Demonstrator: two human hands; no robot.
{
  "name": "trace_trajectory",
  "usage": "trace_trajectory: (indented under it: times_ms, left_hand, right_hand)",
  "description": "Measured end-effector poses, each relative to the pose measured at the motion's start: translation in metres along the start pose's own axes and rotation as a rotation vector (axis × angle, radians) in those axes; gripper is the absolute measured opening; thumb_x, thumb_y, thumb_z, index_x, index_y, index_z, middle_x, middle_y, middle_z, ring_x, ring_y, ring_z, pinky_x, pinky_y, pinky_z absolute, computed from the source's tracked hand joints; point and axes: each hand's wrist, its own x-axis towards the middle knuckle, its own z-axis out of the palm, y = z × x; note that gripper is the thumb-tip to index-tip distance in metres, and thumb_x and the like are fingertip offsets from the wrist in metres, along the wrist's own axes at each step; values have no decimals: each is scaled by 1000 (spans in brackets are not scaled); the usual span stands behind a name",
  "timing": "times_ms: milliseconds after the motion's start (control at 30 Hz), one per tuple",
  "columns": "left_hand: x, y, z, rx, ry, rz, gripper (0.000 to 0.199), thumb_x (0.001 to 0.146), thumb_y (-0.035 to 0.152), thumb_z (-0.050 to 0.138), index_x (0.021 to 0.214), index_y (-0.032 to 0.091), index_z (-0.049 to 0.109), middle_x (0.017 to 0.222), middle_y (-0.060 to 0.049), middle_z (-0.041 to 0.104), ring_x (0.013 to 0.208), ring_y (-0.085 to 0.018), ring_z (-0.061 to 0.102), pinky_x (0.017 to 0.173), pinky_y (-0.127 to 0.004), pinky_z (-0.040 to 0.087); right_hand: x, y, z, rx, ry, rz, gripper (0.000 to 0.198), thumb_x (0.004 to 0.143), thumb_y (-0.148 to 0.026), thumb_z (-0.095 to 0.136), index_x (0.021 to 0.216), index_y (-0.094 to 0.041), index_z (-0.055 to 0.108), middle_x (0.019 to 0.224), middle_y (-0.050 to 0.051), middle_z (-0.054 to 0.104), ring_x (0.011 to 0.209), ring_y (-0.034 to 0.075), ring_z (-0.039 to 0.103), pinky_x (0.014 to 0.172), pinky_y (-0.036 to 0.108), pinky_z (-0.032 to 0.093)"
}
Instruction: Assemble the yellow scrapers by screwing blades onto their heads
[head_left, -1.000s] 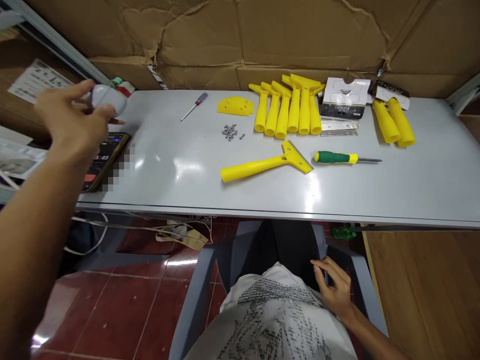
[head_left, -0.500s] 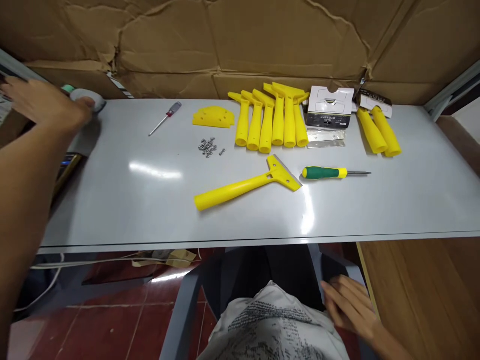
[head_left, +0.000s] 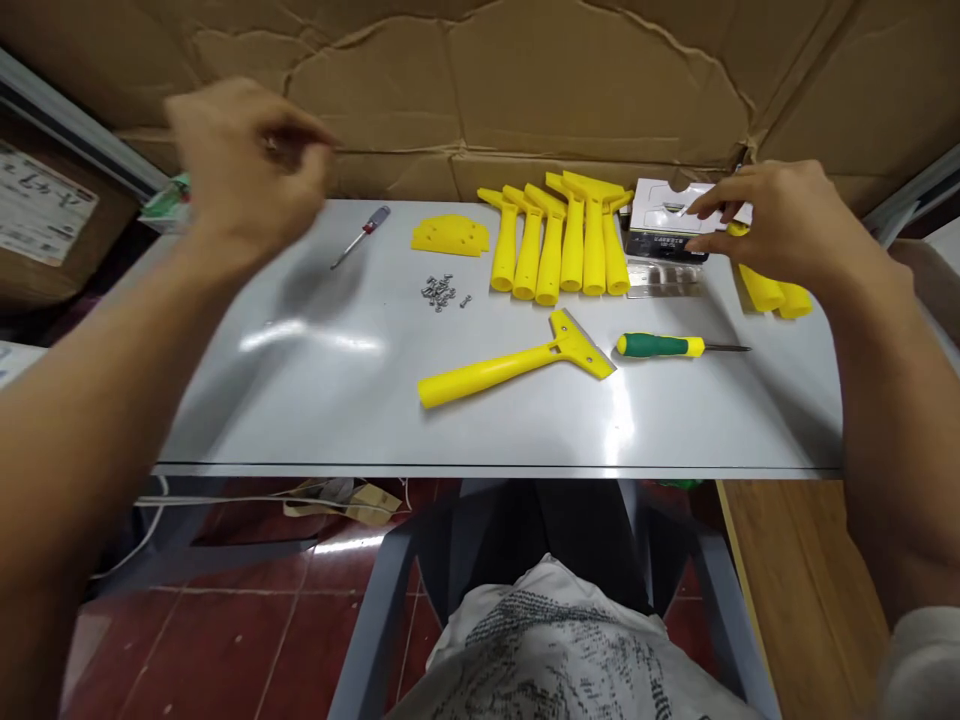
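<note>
My left hand is raised above the far left of the table, smeared by motion. Its fingers look curled, and what they hold, if anything, is unclear. Thumb and fingers apart, my right hand hovers at the right end of a white and black box; contact is unclear. In the middle lies a yellow scraper with a blade screwed to its head. To its right rests a green and yellow screwdriver. Flat metal blades lie before the box.
Several yellow scraper handles lean in a row at the back. Left of them are yellow plastic plates, small screws and a grey-handled screwdriver. More yellow handles lie partly behind my right hand. A cardboard wall closes the back.
My left hand has swung right from the far left edge. My right hand has risen from my lap to the box at the back right. The view has shifted slightly left.
</note>
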Motion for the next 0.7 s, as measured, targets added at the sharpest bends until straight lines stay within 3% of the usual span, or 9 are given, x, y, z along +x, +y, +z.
trace_trajectory:
  times_ms: [67,100,167,200,267,333,433,633,700]
  left_hand:
    - [-18,65,-44,-142,-150,318,106,91,58,-1,100,-26,62,106,6,60,117,-21,89,84,-40,50]
    - [-32,96,-64,-232,-148,395,102,99,52,1,112,-24,68,109,8,63,122,-20,89,93,-43,51]
    - [-60,151,-95,-362,-194,573,71,119,52,39,121,-1,86,107,3,79,119,-25,94,101,-40,59]
    - [-71,172,-104,-385,-255,589,40,118,43,65,120,14,92,110,-4,88,116,-28,94,103,-36,64]
    - [-82,202,-110,-394,-360,601,21,115,35,81,123,21,93,115,-9,92,113,-31,93,101,-37,64]
    - [-79,216,-102,-424,-408,568,21,117,35,80,128,23,94,118,-10,93,116,-35,90,104,-42,62]
    - [-64,218,-80,-540,-385,510,25,118,40,77,124,24,95,109,-9,92,113,-35,86,105,-45,58]
    - [-58,195,-52,-763,-247,418,26,114,39,73,114,27,96,98,-6,91,88,-26,78,90,-41,54]
    - [-61,188,-49,-804,-278,423,24,112,42,77,111,28,95,94,-4,90,82,-23,75,88,-40,54]
  right_hand:
    - [16,13,11,-88,-57,-26,92,94,-70,49,101,14,84,141,25,86,157,41,73,95,61,41]
    - [20,19,19,-137,-39,-39,94,97,-72,52,111,14,87,147,26,85,161,42,70,98,60,44]
    - [21,30,36,-222,40,-68,79,109,-68,73,134,4,92,159,27,84,164,41,72,112,55,53]
    - [20,34,44,-250,72,-73,66,115,-60,83,145,-2,91,162,27,83,164,41,74,122,55,56]
    - [19,40,56,-271,90,-62,56,120,-44,91,165,-11,84,166,27,82,165,43,73,139,66,54]
    - [19,44,65,-258,60,-19,60,120,-40,90,171,-12,79,163,27,82,170,48,65,144,70,50]
    - [21,52,70,-178,99,16,47,115,-44,93,155,-19,88,156,24,82,167,50,58,141,68,50]
    - [9,60,62,81,300,32,29,102,-24,90,131,-30,85,143,15,87,127,36,78,117,56,63]
    - [3,56,56,286,470,6,29,100,-24,84,127,-34,83,141,11,88,124,35,80,112,54,65]
